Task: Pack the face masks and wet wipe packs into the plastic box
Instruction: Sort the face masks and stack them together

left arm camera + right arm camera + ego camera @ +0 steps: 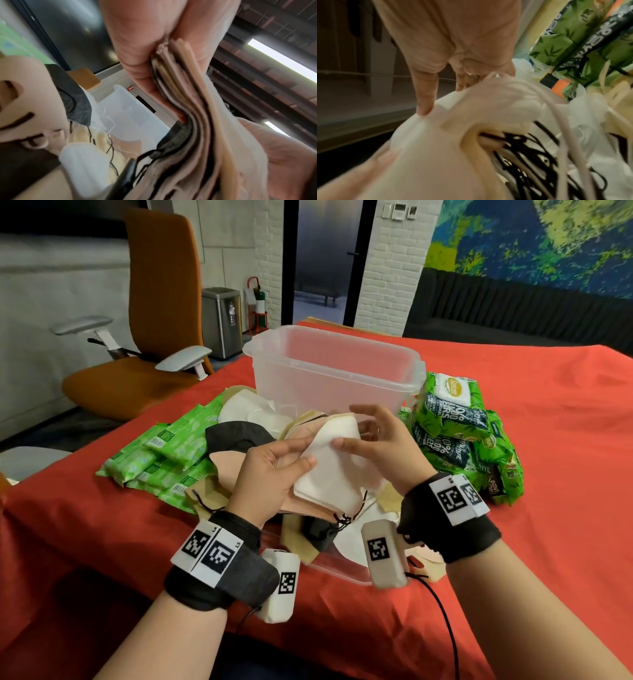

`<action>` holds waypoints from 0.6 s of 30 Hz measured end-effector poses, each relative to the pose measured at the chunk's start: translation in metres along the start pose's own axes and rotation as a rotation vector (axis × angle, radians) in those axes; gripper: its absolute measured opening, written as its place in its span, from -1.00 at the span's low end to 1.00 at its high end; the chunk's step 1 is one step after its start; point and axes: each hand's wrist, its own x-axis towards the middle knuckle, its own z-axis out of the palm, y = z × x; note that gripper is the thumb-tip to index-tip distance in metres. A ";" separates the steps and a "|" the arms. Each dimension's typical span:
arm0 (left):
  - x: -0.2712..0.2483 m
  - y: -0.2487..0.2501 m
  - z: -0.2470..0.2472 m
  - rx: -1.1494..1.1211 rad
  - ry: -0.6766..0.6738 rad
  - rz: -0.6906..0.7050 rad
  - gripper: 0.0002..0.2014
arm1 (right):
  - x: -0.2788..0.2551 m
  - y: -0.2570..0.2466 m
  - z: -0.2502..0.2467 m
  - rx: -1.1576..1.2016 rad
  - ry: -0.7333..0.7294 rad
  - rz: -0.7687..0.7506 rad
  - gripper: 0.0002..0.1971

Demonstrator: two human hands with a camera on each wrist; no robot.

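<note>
Left hand (270, 474) fingers clamp a stack of face masks (329, 477) just in front of the plastic box (334, 364); right hand (380, 446) thumb and fingers pinch the top mask; box looks empty; wipe packs (459, 422) beside box, loose masks in front, on tabletop (513, 542); packing apparently barely begun.

"100%" legible on dk-blue band of green wipe packs (455, 419); "80" on lowest pack; wristband tags "L5".

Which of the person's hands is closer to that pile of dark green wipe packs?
Right. The right hand is just beside the dark green wipe packs; the left hand is farther away, across the stack of masks.
</note>
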 end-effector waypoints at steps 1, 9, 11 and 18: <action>0.000 0.000 0.000 -0.009 -0.004 0.007 -0.74 | 0.000 0.000 -0.001 0.058 0.025 -0.019 -0.56; 0.001 -0.003 0.000 -0.039 0.003 0.031 -0.78 | -0.007 0.007 0.000 0.048 -0.041 -0.054 -0.85; 0.002 -0.004 0.000 -0.048 0.028 0.034 -0.80 | -0.002 0.009 -0.004 -0.101 0.160 -0.131 -0.72; 0.008 -0.006 -0.006 -0.050 0.045 -0.099 -0.62 | -0.011 -0.011 0.004 -0.325 0.391 -0.538 -0.83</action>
